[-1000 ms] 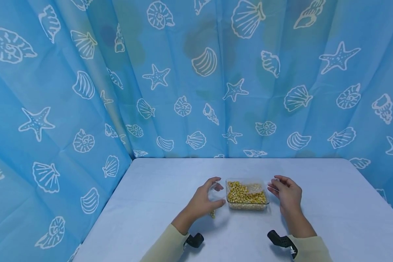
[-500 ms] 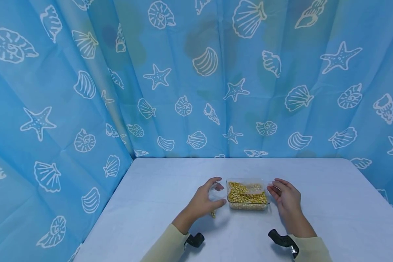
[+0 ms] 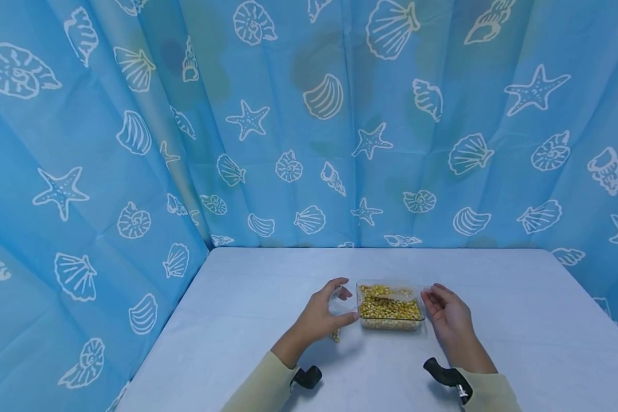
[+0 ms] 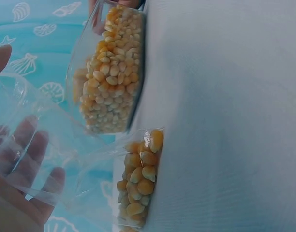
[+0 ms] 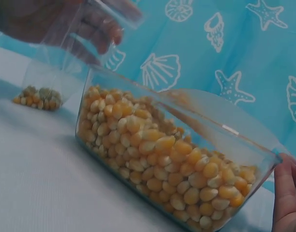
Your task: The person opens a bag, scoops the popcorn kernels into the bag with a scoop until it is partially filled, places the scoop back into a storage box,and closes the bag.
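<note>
A clear rectangular container (image 3: pixel 391 327) full of yellow corn kernels (image 5: pixel 177 164) stands on the table. In it sits a translucent scoop (image 3: pixel 403 294), partly sunk among the kernels. My right hand (image 3: pixel 449 312) pinches the scoop's end at the container's right rim; in the right wrist view only its fingers (image 5: pixel 286 188) show. Left of the container, my left hand (image 3: pixel 319 315) curves in a wide C round a clear plastic bag (image 4: pixel 90 179), thumb and fingers spreading it. A small heap of kernels (image 4: pixel 138 176) fills the bag's bottom, low over the white cloth.
White cloth covers the table (image 3: pixel 257 297). Behind and to the left hangs a blue curtain (image 3: pixel 309 143) printed with shells and starfish. A black wrist mount (image 3: pixel 307 377) is on the left arm and another black mount (image 3: pixel 445 375) on the right.
My right hand has lowered slightly and turned towards the container's right rim. The scoop's angle among the kernels has changed, showing less of it. The left hand stays nearly still with the bag.
</note>
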The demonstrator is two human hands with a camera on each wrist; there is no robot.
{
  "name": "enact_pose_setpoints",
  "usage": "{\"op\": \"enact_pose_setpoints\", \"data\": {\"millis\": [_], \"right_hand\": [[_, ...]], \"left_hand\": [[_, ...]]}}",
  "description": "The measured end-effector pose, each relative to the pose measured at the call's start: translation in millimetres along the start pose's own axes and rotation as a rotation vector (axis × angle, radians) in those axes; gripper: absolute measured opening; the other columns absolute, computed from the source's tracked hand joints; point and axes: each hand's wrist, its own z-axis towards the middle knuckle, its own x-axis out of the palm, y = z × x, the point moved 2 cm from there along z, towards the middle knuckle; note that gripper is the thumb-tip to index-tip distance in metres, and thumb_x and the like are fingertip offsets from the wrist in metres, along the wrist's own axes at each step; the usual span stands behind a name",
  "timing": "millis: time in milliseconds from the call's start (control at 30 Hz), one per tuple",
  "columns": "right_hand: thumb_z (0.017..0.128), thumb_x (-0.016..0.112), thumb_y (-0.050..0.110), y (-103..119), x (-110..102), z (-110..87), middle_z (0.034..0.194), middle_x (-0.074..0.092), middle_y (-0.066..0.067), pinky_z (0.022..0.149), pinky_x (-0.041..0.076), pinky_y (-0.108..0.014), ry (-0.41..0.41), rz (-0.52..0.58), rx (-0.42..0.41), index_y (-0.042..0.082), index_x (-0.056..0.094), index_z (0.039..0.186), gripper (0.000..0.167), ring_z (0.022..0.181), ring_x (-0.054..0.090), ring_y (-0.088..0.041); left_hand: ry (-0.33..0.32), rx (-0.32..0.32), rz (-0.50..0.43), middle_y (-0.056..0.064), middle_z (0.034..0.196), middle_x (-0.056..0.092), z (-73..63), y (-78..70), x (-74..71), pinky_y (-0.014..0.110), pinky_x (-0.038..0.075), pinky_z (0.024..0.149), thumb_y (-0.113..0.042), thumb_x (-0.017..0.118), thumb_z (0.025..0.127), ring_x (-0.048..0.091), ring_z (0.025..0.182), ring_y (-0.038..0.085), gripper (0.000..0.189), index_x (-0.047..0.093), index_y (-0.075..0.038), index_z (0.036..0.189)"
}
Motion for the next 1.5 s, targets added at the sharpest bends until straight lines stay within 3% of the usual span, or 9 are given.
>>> {"op": "enact_pose_setpoints", "data": {"millis": [233,400,667,933,1167,1367,1500], "right_hand": [[0.091,0.069,0.006,5,3,-4.7,0.128,0.046,-0.003,0.094,0.046,-0.028,0.004,0.128,0.035,0.017,0.031,0.149,0.070,0.124,0.048,-0.014],[0.093,0.066,0.007,10,8,-9.8,0.127,0.045,-0.003,0.096,0.045,-0.027,0.037,0.092,0.020,0.018,0.030,0.148,0.067,0.122,0.049,-0.014],[0.092,0.068,0.010,18,20,-20.9,0.115,0.050,-0.004,0.094,0.046,-0.027,0.103,0.059,-0.034,0.014,0.043,0.129,0.045,0.113,0.052,-0.014],[0.091,0.070,0.009,21,32,-33.7,0.110,0.052,-0.004,0.094,0.046,-0.027,0.159,0.086,-0.046,0.013,0.044,0.128,0.045,0.106,0.056,-0.014],[0.093,0.066,0.005,18,41,-40.8,0.097,0.057,-0.005,0.090,0.049,-0.026,0.231,0.028,-0.053,0.007,0.049,0.116,0.029,0.090,0.061,-0.014],[0.094,0.063,0.004,15,43,-42.4,0.095,0.056,-0.005,0.089,0.049,-0.027,0.251,-0.031,-0.089,0.006,0.052,0.109,0.019,0.089,0.061,-0.014],[0.093,0.065,0.005,14,43,-42.4,0.097,0.056,-0.006,0.089,0.050,-0.027,0.257,-0.092,-0.123,0.005,0.053,0.110,0.020,0.090,0.062,-0.015]], "left_hand": [[0.000,-0.001,-0.006,0.000,0.120,0.062,1.2,0.8,1.5,0.050,0.039,0.101,-0.034,0.077,0.084,0.054,0.112,0.012,0.072,0.041,-0.023,0.145],[-0.002,-0.002,0.002,-0.001,0.119,0.062,2.2,2.2,2.8,0.049,0.040,0.100,-0.036,0.076,0.084,0.054,0.112,0.012,0.072,0.040,-0.022,0.145],[-0.001,0.003,0.006,0.002,0.120,0.063,3.6,1.6,5.1,0.046,0.042,0.098,-0.038,0.077,0.084,0.054,0.111,0.011,0.074,0.041,-0.020,0.145],[-0.002,0.000,0.026,-0.003,0.116,0.062,2.2,0.9,7.1,0.044,0.044,0.095,-0.037,0.078,0.083,0.055,0.108,0.010,0.074,0.043,-0.016,0.145],[0.017,-0.009,0.027,-0.005,0.113,0.062,2.0,-0.1,8.5,0.043,0.044,0.094,-0.040,0.077,0.082,0.056,0.107,0.009,0.076,0.043,-0.015,0.145],[0.019,0.004,0.038,-0.003,0.113,0.063,3.1,0.4,8.8,0.042,0.046,0.092,-0.039,0.077,0.083,0.056,0.105,0.009,0.078,0.042,-0.010,0.146],[0.018,-0.009,0.049,-0.006,0.112,0.062,2.9,1.5,9.4,0.043,0.045,0.093,-0.042,0.076,0.083,0.056,0.105,0.008,0.078,0.043,-0.010,0.146]]}}
